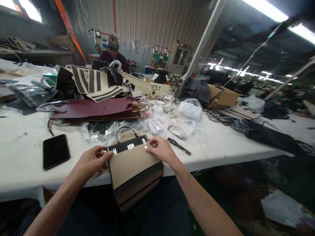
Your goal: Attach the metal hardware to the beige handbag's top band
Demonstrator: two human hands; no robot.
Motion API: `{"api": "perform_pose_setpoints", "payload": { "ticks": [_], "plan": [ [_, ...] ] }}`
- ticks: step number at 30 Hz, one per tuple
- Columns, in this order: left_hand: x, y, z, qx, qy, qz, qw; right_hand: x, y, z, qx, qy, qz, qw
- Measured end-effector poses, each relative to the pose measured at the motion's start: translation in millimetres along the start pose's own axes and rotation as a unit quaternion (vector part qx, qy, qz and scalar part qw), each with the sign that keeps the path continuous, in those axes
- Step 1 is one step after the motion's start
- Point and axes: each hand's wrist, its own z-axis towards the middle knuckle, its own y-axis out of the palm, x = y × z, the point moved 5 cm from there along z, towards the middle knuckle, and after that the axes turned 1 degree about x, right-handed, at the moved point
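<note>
A tan-fronted bag (134, 165) overhangs the near edge of the counter (211, 149), one far corner clamped in the left hand's (94, 159) grip; whether the right hand's (162, 150) closes on the other is unclear. A loosened hold could let its overhanging weight slip off.

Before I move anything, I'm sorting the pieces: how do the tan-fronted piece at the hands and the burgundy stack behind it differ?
Colour: the tan-fronted piece has a black strip along its top; the burgundy stack shows a burgundy top.
Place: the tan-fronted piece overhangs the table's near edge; the burgundy stack lies farther back.
Contact: both hands are on the tan-fronted piece, neither on the burgundy stack.
Shared: both show layers.
</note>
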Motion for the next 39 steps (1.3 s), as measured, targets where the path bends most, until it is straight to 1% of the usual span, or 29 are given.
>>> {"api": "perform_pose_setpoints", "payload": {
  "ticks": [3,6,9,12,15,17,20,22,24,26,28,31,33,34,36,39],
  "plan": [
    [-4,3.0,7,0.006,0.001,0.012,1.000,16,-2,6,-0.039,0.044,0.078,0.995],
    [-19,5.1,20,0.009,0.001,0.022,1.000,24,-6,9,-0.078,0.085,0.143,0.983],
    [-36,4.7,34,0.007,0.003,0.024,1.000,27,-14,9,-0.083,0.103,0.179,0.975],
    [-45,4.5,43,-0.003,-0.002,0.040,0.999,31,-23,9,-0.066,0.087,0.187,0.976],
    [-37,4.1,40,0.006,0.007,0.052,0.999,32,-33,15,-0.010,0.065,0.181,0.981],
    [-28,5.8,37,0.007,0.010,0.052,0.999,29,-37,27,0.009,0.053,0.168,0.984],
    [-21,7.5,33,0.009,0.002,0.039,0.999,16,-31,56,-0.005,0.030,0.157,0.987],
    [-21,6.9,31,0.008,0.000,0.022,1.000,4,-24,79,-0.015,0.018,0.146,0.989],
    [-22,6.4,28,-0.005,-0.001,0.010,1.000,-6,-16,99,-0.029,0.013,0.125,0.992],
    [-22,6.2,26,-0.016,-0.005,0.002,1.000,-13,-10,112,-0.032,0.005,0.101,0.994],
    [-18,6.9,22,-0.021,-0.011,-0.002,1.000,-18,-8,116,-0.012,-0.016,0.076,0.997],
    [-12,8.4,18,-0.013,-0.018,-0.006,1.000,-24,-8,101,0.019,-0.047,0.049,0.998],
    [-8,9.0,16,-0.005,-0.019,-0.011,1.000,-33,-5,81,0.014,-0.073,0.040,0.996],
    [-6,9.1,16,-0.002,-0.018,-0.014,1.000,-39,-1,69,0.002,-0.099,0.036,0.994],
    [-5,8.6,16,0.001,-0.018,-0.024,1.000,-58,11,43,-0.035,-0.178,0.025,0.983],
    [-5,7.8,15,-0.021,-0.015,-0.056,0.998,-87,43,6,-0.110,-0.314,-0.011,0.943]
  ]
}}
